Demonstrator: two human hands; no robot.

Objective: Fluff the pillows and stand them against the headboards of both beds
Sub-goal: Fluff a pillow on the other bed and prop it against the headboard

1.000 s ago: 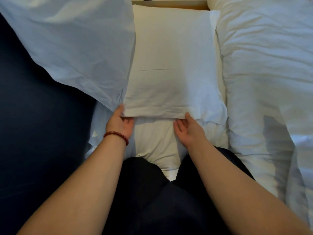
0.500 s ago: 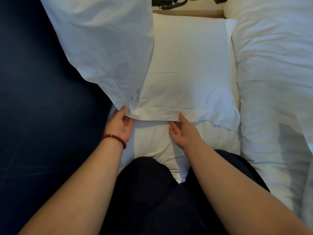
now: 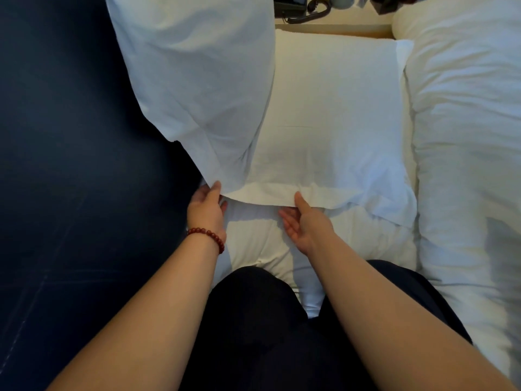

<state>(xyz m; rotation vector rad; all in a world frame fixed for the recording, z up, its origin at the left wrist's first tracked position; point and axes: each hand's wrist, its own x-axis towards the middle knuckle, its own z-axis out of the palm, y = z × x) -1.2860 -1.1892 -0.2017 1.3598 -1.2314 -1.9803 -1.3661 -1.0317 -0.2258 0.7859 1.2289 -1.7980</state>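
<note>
Two plump white cotton pillows are seen: one [image 3: 197,80] propped on the dark navy padded headboard [image 3: 70,165], one [image 3: 332,122] flat beside it. Its near hem is pinched by the right hand [image 3: 306,224] and the left hand [image 3: 207,210], thumbs on top, ready for lifting upright. Since earlier, only the view has shifted.

Dark navy headboard [image 3: 70,165] at left, pale wooden nightstand [image 3: 332,25] at top, black corded telephone [image 3: 301,8] on it
</note>
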